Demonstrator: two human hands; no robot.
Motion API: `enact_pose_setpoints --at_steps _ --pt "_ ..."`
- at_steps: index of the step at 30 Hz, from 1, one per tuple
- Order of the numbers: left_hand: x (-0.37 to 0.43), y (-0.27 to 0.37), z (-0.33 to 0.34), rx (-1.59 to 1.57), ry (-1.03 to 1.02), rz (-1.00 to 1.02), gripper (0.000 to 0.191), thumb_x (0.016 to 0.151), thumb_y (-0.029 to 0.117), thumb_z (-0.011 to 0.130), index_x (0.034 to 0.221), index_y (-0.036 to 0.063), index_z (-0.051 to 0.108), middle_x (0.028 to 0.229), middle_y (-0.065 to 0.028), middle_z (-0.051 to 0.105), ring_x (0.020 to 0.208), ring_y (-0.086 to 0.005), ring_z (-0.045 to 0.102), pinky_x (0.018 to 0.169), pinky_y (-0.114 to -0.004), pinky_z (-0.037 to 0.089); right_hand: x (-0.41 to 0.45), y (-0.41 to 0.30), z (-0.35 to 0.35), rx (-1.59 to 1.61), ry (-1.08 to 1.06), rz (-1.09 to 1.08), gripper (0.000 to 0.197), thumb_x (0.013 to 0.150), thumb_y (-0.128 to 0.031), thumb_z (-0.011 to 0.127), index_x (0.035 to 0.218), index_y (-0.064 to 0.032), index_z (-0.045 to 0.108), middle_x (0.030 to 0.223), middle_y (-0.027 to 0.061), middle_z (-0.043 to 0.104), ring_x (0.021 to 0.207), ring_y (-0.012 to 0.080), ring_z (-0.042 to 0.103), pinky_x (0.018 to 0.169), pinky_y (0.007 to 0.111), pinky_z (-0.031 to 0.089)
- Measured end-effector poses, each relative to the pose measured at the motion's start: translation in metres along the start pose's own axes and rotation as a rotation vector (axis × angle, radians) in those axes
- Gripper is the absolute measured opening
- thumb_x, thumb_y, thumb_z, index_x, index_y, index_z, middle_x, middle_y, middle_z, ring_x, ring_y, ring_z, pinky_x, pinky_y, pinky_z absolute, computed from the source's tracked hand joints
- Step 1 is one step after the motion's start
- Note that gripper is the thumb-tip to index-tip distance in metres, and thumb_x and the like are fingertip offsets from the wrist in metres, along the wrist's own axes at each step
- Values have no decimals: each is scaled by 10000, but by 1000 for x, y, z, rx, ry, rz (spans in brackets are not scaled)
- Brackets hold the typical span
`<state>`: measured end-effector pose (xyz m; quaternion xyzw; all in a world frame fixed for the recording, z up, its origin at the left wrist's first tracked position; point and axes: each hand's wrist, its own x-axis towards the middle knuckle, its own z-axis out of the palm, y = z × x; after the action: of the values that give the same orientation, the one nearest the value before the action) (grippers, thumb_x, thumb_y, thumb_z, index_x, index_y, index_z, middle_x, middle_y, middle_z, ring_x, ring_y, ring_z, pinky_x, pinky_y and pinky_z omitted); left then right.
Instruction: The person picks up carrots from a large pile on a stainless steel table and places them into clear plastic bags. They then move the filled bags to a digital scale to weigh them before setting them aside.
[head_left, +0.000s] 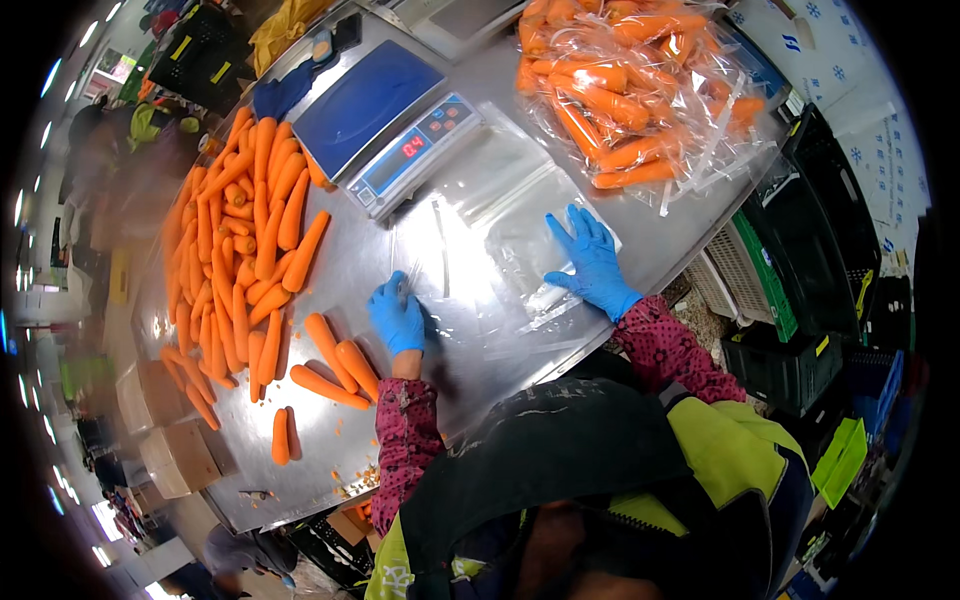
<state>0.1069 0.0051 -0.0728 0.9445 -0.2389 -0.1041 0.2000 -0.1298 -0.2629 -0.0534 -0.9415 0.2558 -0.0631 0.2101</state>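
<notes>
Both of my hands wear blue gloves over the steel table (465, 390). My right hand (592, 262) lies flat on a stack of clear plastic bags (517, 202), its fingers spread and holding nothing. At the left edge of a clear plastic bag (472, 315), my left hand (397, 315) has its fingers slightly curled; glare hides whether they pinch the film. Several loose carrots (341, 364) lie just left of that hand. Beyond them is a large heap of carrots (240, 247). A digital scale (409, 154) with a blue plate stands ahead, its display lit.
Clear bags packed with carrots (622, 90) are piled at the far right of the table. A dark cloth (281, 90) lies behind the scale. Black crates (784, 367) stand right of the table. Cardboard boxes (180, 457) are beyond its left edge. Other people are blurred farther left.
</notes>
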Motion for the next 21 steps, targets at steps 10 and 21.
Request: enact_pose_setpoints --at_steps 10,21 --pt "-34 142 56 -192 -176 787 695 935 313 652 1546 95 401 1609 -202 319 1514 -458 199 1214 -604 171 -10 57 3 91 265 212 787 864 -263 760 1534 -61 398 1296 209 538 1150 390 541 1027 451 422" --pt "-28 169 91 158 -219 802 996 888 664 587 1556 -17 301 1636 -216 245 1528 -453 130 1190 -665 71 26 2 -34 41 -231 103 567 916 -296 692 1409 -59 544 1355 190 529 1300 381 480 1160 523 294"
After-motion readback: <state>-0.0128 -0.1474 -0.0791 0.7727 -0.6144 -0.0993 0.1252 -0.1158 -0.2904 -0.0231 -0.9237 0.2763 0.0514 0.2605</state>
